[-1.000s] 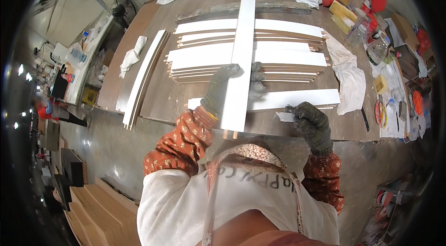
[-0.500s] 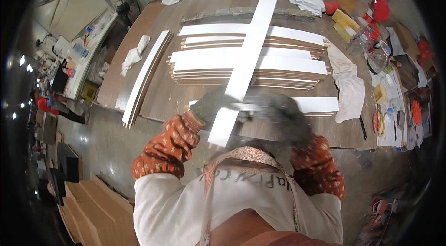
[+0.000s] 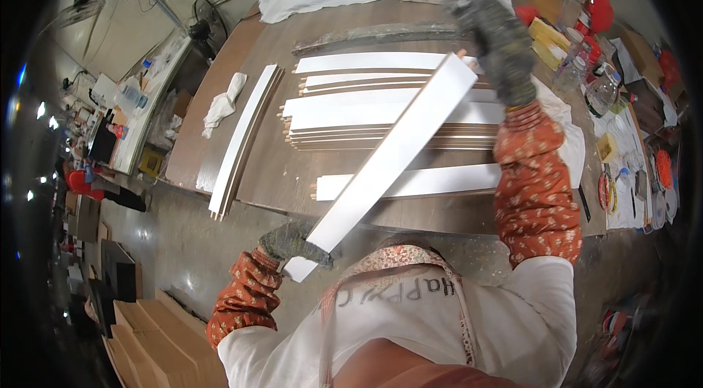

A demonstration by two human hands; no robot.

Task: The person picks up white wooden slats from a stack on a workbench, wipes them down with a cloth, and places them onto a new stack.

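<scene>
Holding long white board (image 3: 394,153) by near end in gloved L hand (image 3: 296,243), slanting over stacked boards (image 3: 359,109) on table (image 3: 282,168).
Narrow & straight, w/ plain white face, thin brown edge & light wood peg (image 3: 462,54) at far end; running lower L to upper R. Just beside far end w/ gloved R hand (image 3: 501,43), too blurred, so can't tell if spread or curled.
</scene>
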